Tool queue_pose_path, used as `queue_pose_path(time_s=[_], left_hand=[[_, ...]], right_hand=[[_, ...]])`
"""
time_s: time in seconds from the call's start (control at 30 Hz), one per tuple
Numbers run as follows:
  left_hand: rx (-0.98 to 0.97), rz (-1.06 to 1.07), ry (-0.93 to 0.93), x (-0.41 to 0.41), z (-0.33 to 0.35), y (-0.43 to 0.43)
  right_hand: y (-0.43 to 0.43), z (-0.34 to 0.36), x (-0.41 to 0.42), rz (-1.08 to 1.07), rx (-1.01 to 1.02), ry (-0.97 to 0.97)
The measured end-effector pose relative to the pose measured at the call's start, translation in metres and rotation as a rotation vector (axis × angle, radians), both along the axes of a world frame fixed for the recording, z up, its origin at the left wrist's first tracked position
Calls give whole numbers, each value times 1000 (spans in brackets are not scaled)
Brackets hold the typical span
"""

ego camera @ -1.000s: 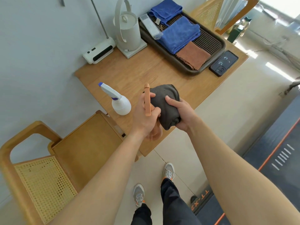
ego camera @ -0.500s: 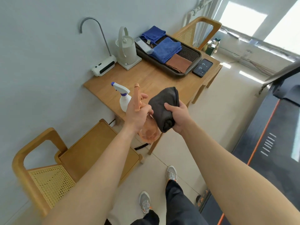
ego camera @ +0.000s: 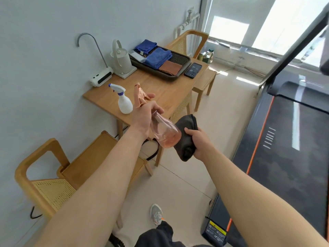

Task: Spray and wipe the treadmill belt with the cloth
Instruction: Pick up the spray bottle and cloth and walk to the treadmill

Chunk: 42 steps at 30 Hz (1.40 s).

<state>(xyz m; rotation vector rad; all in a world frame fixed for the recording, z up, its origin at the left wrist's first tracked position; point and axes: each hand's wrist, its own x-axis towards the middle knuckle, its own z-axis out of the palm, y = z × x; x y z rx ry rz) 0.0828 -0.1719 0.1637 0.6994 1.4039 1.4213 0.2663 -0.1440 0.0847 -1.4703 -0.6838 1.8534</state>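
My left hand (ego camera: 145, 115) grips the neck of a pink see-through spray bottle (ego camera: 164, 133), held in the air in front of the table, its nozzle pointing up and away. My right hand (ego camera: 197, 141) is closed on a folded dark grey cloth (ego camera: 187, 138), just right of the bottle and touching it. The treadmill belt (ego camera: 288, 139), dark with an orange side stripe, lies on the floor to the right of both hands.
A wooden table (ego camera: 160, 88) stands by the wall with a white spray bottle (ego camera: 123, 100), a kettle (ego camera: 121, 57), a tray (ego camera: 181, 65) of blue and brown cloths and a phone (ego camera: 193, 70). Wooden chairs (ego camera: 53, 175) stand at the left and behind the table. Pale floor lies between table and treadmill.
Both hands have lifted the bottle and cloth off the table and moved back and to the right. The view has turned toward the treadmill, which now shows more.
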Motion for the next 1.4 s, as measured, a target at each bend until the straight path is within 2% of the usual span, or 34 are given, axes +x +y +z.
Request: queue_pose_path(time_s=[0.2, 0.3, 0.43, 0.67, 0.87, 0.97, 1.1, 1.23, 1.4], left_hand=[[8, -14, 30, 111, 7, -46], [67, -13, 98, 166, 5, -75], [152, -30, 99, 226, 4, -108], [249, -220, 182, 303, -12, -153], [184, -333, 128, 346, -29, -184], [199, -381, 59, 378, -31, -192], [149, -472, 99, 430, -38, -204], [148, -634, 133, 490, -52, -208], [53, -672, 208, 573, -87, -195]], right_hand=[[-64, 0, 84, -89, -46, 61], [-100, 1, 132, -149, -57, 67], [-146, 1, 185, -219, -102, 71], [-219, -1, 258, -388, -105, 88], [-273, -9, 290, -507, -137, 46], [-293, -15, 314, -547, -88, -4], [-313, -27, 366, -506, -13, -163], [-320, -34, 442, -473, 8, -363], [-314, -49, 553, -488, -16, -473]])
